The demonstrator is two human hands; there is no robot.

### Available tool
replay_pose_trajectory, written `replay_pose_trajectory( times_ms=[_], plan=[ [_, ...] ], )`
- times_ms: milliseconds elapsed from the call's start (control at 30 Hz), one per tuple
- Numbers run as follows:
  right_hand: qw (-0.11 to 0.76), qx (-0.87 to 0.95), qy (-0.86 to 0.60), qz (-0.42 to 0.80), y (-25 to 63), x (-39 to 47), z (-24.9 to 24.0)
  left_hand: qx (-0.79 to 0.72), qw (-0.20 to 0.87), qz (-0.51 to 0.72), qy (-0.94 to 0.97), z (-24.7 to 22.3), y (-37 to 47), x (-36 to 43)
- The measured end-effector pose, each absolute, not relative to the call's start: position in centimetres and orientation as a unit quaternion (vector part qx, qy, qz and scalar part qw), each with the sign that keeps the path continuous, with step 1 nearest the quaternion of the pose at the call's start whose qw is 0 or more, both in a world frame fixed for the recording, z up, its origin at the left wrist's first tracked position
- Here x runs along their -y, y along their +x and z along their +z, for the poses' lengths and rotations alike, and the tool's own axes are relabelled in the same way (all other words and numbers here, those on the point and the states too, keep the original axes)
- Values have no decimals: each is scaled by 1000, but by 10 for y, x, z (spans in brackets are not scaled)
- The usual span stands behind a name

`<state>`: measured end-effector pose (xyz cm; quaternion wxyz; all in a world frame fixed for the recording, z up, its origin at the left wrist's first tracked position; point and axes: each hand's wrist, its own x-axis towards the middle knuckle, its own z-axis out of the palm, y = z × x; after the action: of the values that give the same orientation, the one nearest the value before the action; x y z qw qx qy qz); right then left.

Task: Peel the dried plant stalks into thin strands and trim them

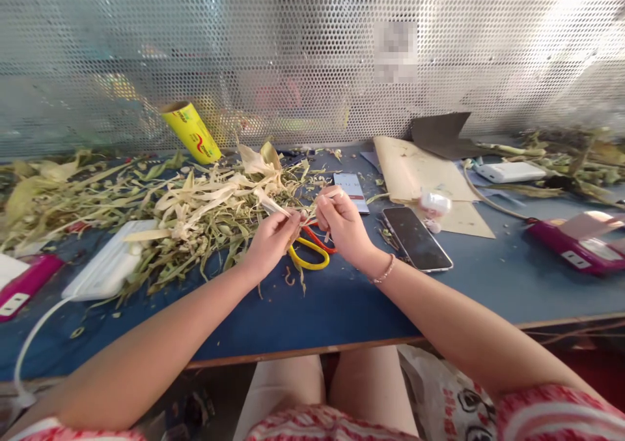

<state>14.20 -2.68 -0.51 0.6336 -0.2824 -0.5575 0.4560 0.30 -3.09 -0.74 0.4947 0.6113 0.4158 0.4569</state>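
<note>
My left hand (273, 240) pinches a pale dried plant strip (267, 202) between thumb and fingertips. Close by on the right, my right hand (346, 226) is closed, with thin pale plant strands between its fingers; they seem to run across to the left hand. Below the hands lie scissors (310, 265) with one yellow and one red handle loop; their blades are hidden. A heap of dried leafy stalks (209, 223) spreads to the left of my hands, with pale strips on top.
A yellow cardboard tube (193, 133) leans over the heap. A dark phone (417, 239), a lit phone (352, 192) and brown paper (415, 167) lie on the right. A white power bank (110, 258) is at left. A perforated metal panel (293, 56) closes off the back.
</note>
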Motion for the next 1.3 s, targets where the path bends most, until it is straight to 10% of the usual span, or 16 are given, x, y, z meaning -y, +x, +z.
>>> replay_pose_trajectory(
  times_ms=[733, 1300],
  plan=[
    [379, 911, -137, 90, 147, 39, -14, -414, 254, 503, 715, -9, -8, 34],
    [570, 598, -248, 507, 135, 42, -9, -358, 479, 549, 583, -16, -3, 23]
  ],
)
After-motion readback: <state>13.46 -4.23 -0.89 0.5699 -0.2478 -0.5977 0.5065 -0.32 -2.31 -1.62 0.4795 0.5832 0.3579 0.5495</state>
